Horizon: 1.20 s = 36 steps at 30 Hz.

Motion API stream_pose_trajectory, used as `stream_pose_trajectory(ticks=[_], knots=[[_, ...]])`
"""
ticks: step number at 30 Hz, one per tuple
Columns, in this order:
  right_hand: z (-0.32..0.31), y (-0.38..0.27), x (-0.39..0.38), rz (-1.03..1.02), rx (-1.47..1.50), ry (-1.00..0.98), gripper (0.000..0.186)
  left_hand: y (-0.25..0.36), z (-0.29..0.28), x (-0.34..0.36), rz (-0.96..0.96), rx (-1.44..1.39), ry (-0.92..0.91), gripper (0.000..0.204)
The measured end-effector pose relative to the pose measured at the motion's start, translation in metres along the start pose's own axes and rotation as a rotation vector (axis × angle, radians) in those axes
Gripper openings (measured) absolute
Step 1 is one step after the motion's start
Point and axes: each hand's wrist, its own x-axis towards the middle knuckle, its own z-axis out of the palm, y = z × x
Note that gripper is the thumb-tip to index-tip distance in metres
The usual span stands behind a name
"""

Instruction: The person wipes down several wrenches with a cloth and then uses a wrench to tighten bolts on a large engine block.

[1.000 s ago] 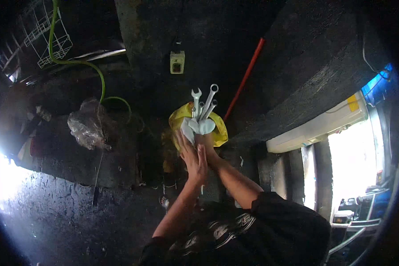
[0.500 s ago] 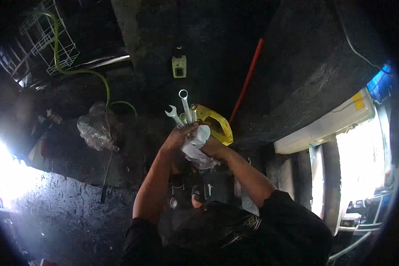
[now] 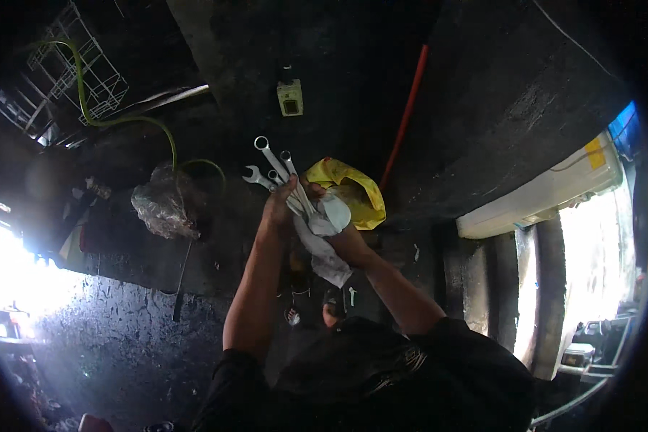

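Observation:
My left hand (image 3: 279, 203) is closed around several silver combination wrenches (image 3: 268, 153), whose ring and open ends fan out above my fingers. My right hand (image 3: 349, 241) grips a crumpled white cloth (image 3: 327, 259) that wraps the lower part of the wrenches and hangs down between my wrists; some of its fingers are hidden behind the cloth. A crumpled yellow bag (image 3: 369, 201) lies just beyond my right hand.
A red bar (image 3: 407, 108) stands right of a small pale box (image 3: 290, 97). At left are a green hose (image 3: 162, 128), a wire rack (image 3: 86, 79) and crumpled clear plastic (image 3: 162, 205). A long white unit (image 3: 525, 198) is at right. My feet (image 3: 330, 309) show below.
The wrenches and cloth have moved left, away from the yellow bag, and the wrenches now lean leftward. My left hand has gone from lying flat against the bundle to gripping it.

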Motion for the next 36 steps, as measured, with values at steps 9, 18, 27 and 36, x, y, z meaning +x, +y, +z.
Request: stream_pose_trajectory(ticks=[9, 18, 27, 36], knots=[[0.004, 0.084, -0.018, 0.079, 0.180, 0.269, 0.039, 0.021, -0.003, -0.002, 0.212, -0.240, 0.005, 0.023], [-0.040, 0.010, -0.033, 0.243, 1.196, 0.022, 0.042, 0.039, 0.015, -0.002, 0.375, -0.173, -0.025, 0.019], [-0.066, 0.080, -0.037, 0.164, 0.745, 0.197, 0.048, 0.025, 0.032, -0.003, 0.384, 0.030, 0.014, 0.028], [-0.024, 0.006, 0.021, -0.064, -0.271, -0.074, 0.049, -0.025, 0.036, -0.013, 0.327, 0.291, 0.085, 0.023]])
